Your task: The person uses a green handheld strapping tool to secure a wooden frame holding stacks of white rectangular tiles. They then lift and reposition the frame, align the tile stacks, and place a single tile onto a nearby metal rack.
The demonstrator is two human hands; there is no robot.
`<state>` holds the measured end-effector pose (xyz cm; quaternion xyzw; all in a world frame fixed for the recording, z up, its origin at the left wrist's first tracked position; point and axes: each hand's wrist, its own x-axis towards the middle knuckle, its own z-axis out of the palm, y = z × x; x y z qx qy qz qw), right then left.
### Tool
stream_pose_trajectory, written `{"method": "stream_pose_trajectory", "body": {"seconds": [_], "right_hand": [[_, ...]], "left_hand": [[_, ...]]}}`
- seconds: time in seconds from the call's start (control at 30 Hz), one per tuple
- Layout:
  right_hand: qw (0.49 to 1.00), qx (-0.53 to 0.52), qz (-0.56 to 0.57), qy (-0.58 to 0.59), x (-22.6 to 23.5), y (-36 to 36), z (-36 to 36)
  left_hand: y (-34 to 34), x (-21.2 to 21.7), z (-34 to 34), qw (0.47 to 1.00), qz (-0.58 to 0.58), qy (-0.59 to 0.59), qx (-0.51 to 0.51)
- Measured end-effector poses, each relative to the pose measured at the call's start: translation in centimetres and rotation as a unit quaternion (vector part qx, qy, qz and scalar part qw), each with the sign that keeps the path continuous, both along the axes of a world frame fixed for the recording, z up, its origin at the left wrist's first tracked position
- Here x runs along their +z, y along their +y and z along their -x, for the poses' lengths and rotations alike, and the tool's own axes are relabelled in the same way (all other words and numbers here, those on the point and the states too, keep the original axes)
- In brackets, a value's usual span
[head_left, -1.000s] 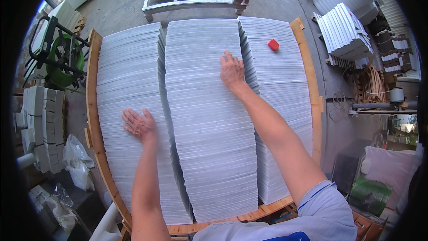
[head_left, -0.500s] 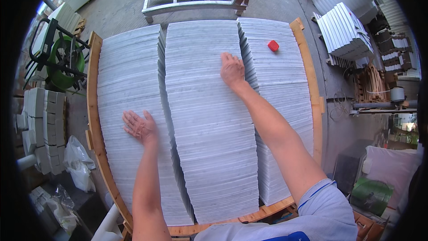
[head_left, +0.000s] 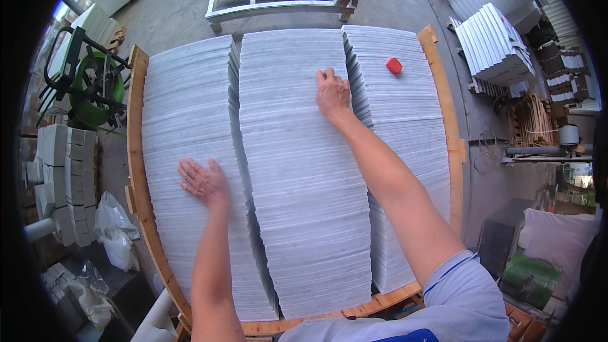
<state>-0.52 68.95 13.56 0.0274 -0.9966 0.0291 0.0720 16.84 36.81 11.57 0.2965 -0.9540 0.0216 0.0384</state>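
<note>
Pretty tidy setup: pale grey stone slabs (head_left: 297,171) are packed on edge in three rows inside a wooden crate frame (head_left: 136,171), so they're braced. The left hand (head_left: 202,182) is laid flat and open on the left row, nothing gripped. Further up the frame, the right hand (head_left: 332,93) is pressed onto the middle row, fingers curled at an edge. A small red block (head_left: 394,65) is parked beyond, on the right row.

- the tops of the three packed rows of white slabs (head_left: 297,171) lie flat and open, so a hand passes freely above them.
- a small red block (head_left: 394,65) sits on the right row.
- a wooden crate rim (head_left: 136,171) walls both sides.
</note>
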Motion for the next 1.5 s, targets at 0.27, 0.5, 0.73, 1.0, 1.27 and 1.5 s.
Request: {"method": "stream_pose_trajectory", "body": {"seconds": [0.27, 0.5, 0.73, 1.0, 1.27, 1.5], "right_hand": [[0.998, 0.033, 0.024, 0.054, 0.0, 0.4, 0.7], [0.998, 0.067, 0.002, 0.011, 0.2, 0.7, 1.8], [0.996, 0.076, 0.039, 0.028, 0.0, 0.9, 2.0], [0.998, 0.041, 0.022, 0.046, -0.4, 0.2, 3.0], [0.999, 0.016, 0.006, 0.047, -0.5, -0.5, 3.5], [0.999, 0.027, 0.003, 0.035, -0.5, -0.2, 4.2]], "left_hand": [[0.1, 0.1, 0.0, 1.000, 0.000, 0.004, -0.001], [0.1, 0.1, -0.1, 1.000, -0.006, 0.013, -0.008], [-0.1, -0.4, -0.2, 0.998, 0.029, 0.046, -0.020], [-0.3, -0.6, -0.1, 0.998, 0.031, 0.047, -0.021], [-0.2, -0.6, -0.2, 0.999, 0.024, 0.040, -0.016], [0.1, 0.1, -0.1, 0.999, 0.001, 0.044, -0.020]]}}
